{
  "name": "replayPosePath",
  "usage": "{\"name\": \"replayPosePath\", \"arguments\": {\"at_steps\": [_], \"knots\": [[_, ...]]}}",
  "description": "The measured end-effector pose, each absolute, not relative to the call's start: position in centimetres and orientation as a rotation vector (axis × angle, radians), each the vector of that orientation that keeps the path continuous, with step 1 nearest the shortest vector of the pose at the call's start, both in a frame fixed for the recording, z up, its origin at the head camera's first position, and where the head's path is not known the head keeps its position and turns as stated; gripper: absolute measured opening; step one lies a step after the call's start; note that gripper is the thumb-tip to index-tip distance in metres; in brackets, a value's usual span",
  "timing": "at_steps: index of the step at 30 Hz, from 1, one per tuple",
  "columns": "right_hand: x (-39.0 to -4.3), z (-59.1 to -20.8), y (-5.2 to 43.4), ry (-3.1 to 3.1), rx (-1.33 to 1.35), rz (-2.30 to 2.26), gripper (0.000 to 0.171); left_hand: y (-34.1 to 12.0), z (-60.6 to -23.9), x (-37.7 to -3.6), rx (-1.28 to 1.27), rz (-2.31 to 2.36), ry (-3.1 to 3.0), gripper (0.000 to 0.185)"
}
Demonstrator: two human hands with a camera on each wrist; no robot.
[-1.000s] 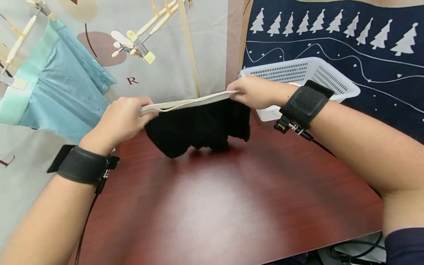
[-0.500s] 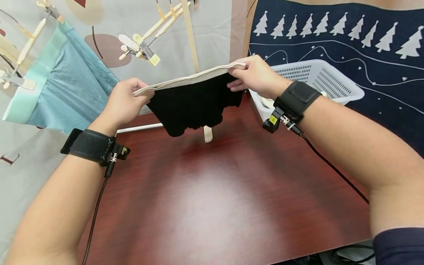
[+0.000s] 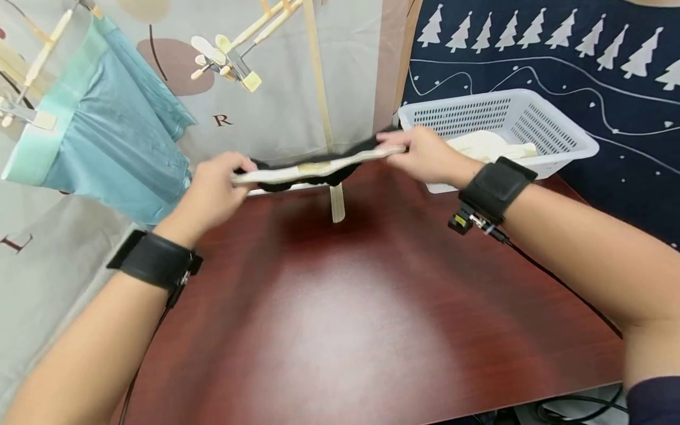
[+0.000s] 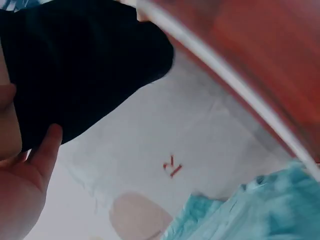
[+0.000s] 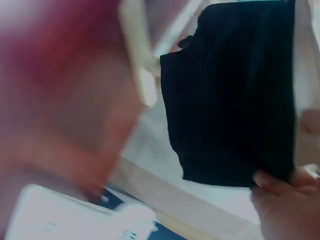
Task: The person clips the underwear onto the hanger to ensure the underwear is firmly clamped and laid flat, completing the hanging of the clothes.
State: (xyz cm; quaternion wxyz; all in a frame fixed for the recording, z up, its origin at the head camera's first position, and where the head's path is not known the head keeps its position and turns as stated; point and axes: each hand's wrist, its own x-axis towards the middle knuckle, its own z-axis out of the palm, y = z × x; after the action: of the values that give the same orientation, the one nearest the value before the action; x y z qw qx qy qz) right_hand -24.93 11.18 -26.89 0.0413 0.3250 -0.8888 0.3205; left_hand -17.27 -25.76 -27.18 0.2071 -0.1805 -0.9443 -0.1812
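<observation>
A black garment with a cream waistband (image 3: 319, 168) is stretched flat between both hands above the table's far edge. My left hand (image 3: 236, 171) pinches the waistband's left end, and my right hand (image 3: 393, 147) pinches its right end. The black cloth (image 3: 276, 184) shows only as a thin strip behind and under the band. In the left wrist view the black cloth (image 4: 75, 65) hangs by my fingers (image 4: 42, 152). The right wrist view shows the black cloth (image 5: 230, 100) hanging from my fingertips (image 5: 282, 200), blurred.
A white plastic basket (image 3: 558, 139) with pale cloth (image 3: 483, 144) inside stands at the back right. Teal shorts (image 3: 111, 141) hang clipped at the left. A peg hanger (image 3: 228, 59) and a wooden pole (image 3: 319, 82) rise behind the dark red table (image 3: 345, 307).
Both hands rose with the garment, then dropped lower and farther back. The black cloth, which hung toward me below the waistband, now lies behind and under it.
</observation>
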Motion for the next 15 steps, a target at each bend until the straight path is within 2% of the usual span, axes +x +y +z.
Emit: {"name": "replayPosePath", "arguments": {"at_steps": [6, 9, 12, 15], "knots": [[-22.1, -32.3, 12.6, -2.974, 1.323, 0.841, 0.010, -24.8, -32.0, -13.1, -0.849, -0.366, -2.955, 0.015], [-20.4, -34.1, 13.1, -3.031, 1.481, 0.735, 0.014, -23.7, -33.8, -10.8, -0.959, -0.316, -3.114, 0.013], [-18.9, -34.8, 13.5, -3.080, 1.611, 0.594, 0.020, -22.8, -34.8, -9.0, -0.965, -0.249, -3.259, 0.014], [-18.0, -34.9, 13.5, -3.166, 1.688, 0.454, 0.015, -22.3, -35.3, -8.1, -0.870, -0.207, -3.386, 0.031]]}}
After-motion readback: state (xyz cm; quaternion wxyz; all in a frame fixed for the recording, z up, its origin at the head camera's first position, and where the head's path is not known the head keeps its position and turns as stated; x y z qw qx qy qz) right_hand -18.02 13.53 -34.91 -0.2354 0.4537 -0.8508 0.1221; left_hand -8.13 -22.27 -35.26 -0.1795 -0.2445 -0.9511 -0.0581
